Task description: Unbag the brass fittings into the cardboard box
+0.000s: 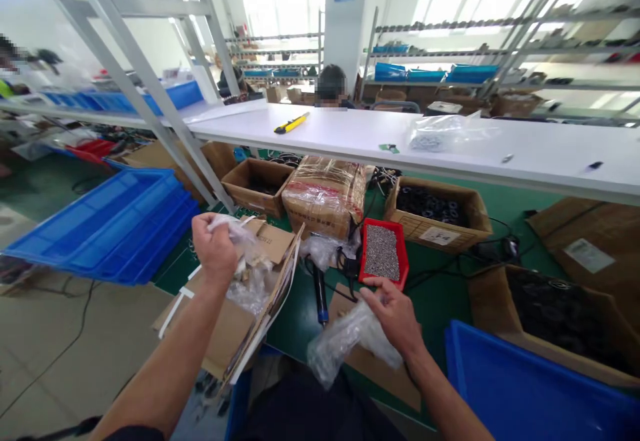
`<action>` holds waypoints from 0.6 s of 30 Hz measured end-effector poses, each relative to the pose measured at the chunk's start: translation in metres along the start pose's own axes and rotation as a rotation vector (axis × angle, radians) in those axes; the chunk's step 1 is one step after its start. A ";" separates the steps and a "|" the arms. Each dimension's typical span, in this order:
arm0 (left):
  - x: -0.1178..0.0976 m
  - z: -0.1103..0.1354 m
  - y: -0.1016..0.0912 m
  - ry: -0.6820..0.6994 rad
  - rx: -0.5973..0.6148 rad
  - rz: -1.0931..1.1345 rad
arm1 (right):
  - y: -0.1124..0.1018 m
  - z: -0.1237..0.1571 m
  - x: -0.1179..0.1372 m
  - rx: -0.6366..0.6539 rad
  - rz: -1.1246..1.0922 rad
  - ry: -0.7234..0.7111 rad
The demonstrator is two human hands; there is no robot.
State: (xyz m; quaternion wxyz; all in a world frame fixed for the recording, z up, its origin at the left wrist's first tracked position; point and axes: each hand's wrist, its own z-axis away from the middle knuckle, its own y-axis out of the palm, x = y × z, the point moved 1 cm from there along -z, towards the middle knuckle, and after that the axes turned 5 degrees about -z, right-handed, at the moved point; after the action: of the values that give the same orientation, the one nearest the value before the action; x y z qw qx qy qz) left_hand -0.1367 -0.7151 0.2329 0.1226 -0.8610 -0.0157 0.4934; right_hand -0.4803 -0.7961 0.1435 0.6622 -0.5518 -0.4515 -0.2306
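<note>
My left hand (216, 246) is closed around crumpled clear plastic (239, 233) above an open cardboard box (235, 321) that holds more plastic wrapping and small parts. My right hand (395, 314) grips a clear plastic bag (345, 341) that hangs down toward my lap. Just beyond my right hand sits a small red tray (384, 254) filled with tiny grey parts. A dark-handled tool (320, 294) lies on the green mat between my hands.
A taped cardboard parcel (325, 194) and open boxes of black parts (435, 211) stand under a long white table (350, 137) with a yellow knife (291, 123). Blue bins (115, 224) tilt at left; another blue bin (525, 387) sits near right. People work beyond.
</note>
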 end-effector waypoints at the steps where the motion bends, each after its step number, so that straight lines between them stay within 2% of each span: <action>1: -0.017 0.009 0.007 -0.054 0.037 0.102 | 0.006 0.003 0.010 0.068 -0.027 -0.007; 4: -0.057 0.051 0.030 -0.287 0.233 0.506 | 0.024 0.007 0.031 0.209 -0.113 -0.040; 6: -0.071 0.086 0.047 -0.469 0.337 0.722 | 0.032 0.005 0.031 0.253 -0.217 -0.066; 8: -0.075 0.121 0.062 -0.651 0.386 0.817 | 0.035 0.001 0.023 0.284 -0.349 -0.105; 11: -0.067 0.164 0.082 -0.864 0.460 0.839 | 0.030 0.001 0.001 0.287 -0.500 -0.139; 13: -0.056 0.183 0.090 -0.872 0.498 0.819 | 0.020 0.003 -0.018 0.236 -0.496 -0.079; 15: -0.042 0.195 0.095 -0.806 0.561 0.742 | 0.008 0.007 -0.038 0.177 -0.386 0.012; 18: -0.019 0.210 0.097 -0.607 0.779 0.410 | -0.013 0.012 -0.068 0.120 0.005 0.098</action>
State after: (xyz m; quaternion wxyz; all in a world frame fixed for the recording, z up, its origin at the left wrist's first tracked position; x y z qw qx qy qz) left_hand -0.3347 -0.7704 0.1250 0.3241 -0.5558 0.3026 0.7032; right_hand -0.5280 -0.8021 0.0917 0.7160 -0.5001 -0.4303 -0.2282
